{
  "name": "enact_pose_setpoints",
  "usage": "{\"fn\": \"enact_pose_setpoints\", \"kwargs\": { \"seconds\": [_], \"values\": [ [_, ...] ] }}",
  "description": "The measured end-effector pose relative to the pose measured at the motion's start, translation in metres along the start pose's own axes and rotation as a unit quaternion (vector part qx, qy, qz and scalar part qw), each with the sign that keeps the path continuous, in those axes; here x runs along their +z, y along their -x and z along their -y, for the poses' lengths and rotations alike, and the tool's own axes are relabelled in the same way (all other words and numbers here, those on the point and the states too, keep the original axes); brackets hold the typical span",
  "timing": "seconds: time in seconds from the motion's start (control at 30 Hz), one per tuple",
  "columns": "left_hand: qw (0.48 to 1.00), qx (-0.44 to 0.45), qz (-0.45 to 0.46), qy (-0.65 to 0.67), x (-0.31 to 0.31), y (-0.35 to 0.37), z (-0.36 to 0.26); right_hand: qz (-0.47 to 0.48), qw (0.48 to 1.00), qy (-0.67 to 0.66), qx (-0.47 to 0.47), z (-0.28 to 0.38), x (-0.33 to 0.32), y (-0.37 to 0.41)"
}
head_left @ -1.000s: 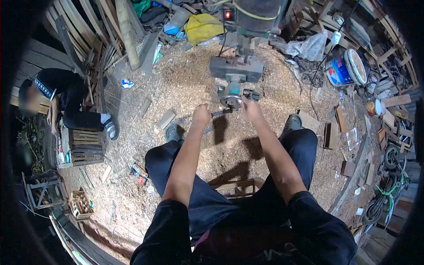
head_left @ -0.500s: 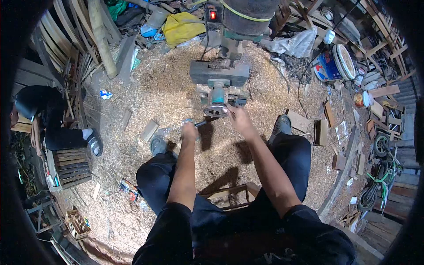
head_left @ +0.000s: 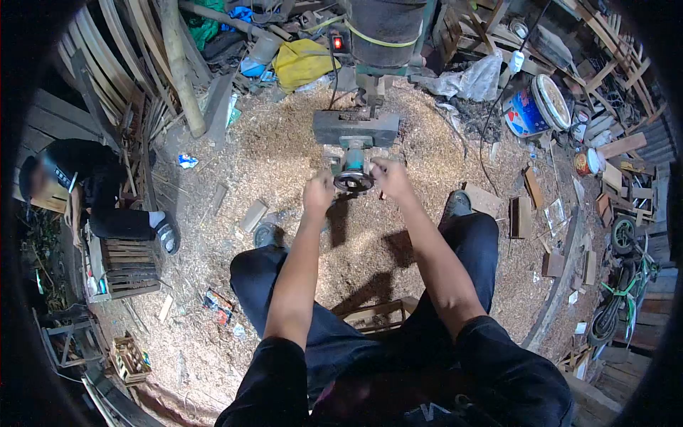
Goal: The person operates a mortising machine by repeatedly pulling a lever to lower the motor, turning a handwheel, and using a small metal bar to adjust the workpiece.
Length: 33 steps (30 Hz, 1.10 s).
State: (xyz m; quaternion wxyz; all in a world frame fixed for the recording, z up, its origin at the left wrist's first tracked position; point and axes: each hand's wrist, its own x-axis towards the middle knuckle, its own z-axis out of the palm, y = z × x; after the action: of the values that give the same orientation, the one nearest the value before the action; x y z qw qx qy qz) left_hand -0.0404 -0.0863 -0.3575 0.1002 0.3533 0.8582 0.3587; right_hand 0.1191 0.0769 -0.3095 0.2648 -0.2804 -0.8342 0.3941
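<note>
A machine with a dark, block-shaped table (head_left: 356, 128) stands in front of me, with a greenish shaft below it ending in a round metal handwheel (head_left: 353, 181). My left hand (head_left: 318, 193) is closed just left of the wheel; whatever its fingers hold is hidden. On the wheel's other side, my right hand (head_left: 391, 178) curls its fingers close to the machine's side parts, and I cannot make out what lies in them. Above the table is a drill-like bit (head_left: 372, 103), under the machine's dark cylindrical body (head_left: 384, 39).
Wood shavings (head_left: 284, 164) cover the floor. A red-lit switch (head_left: 338, 43) sits beside the machine body. At left, another person (head_left: 85, 185) bends over a slatted wooden crate (head_left: 128, 263). Paint buckets (head_left: 523, 114), wood offcuts (head_left: 520, 217) and a green bicycle (head_left: 619, 292) are at right.
My left hand has risen from a dark rod lower down to beside the handwheel. My right hand has left the wheel's rim and shifted slightly up and right. The wheel appears turned.
</note>
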Motion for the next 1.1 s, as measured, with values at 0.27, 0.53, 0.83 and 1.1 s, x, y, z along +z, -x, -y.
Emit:
{"fn": "enact_pose_setpoints", "kwargs": {
  "seconds": [0.27,0.53,0.83,1.1],
  "values": [
    [0.943,0.236,-0.173,0.157,-0.123,-0.056,-0.188,-0.101,0.987,-0.125,-0.017,0.087,-0.094,-0.067],
    [0.841,0.419,-0.342,0.008,-0.180,-0.138,-0.346,-0.273,0.925,-0.230,-0.127,0.168,-0.201,-0.185],
    [0.810,0.443,-0.382,0.034,-0.162,-0.161,-0.352,-0.186,0.975,-0.119,0.023,0.136,-0.224,-0.329],
    [0.807,0.445,-0.388,0.022,-0.160,-0.169,-0.349,-0.172,0.927,-0.316,-0.101,0.238,-0.279,-0.365]
  ]
}}
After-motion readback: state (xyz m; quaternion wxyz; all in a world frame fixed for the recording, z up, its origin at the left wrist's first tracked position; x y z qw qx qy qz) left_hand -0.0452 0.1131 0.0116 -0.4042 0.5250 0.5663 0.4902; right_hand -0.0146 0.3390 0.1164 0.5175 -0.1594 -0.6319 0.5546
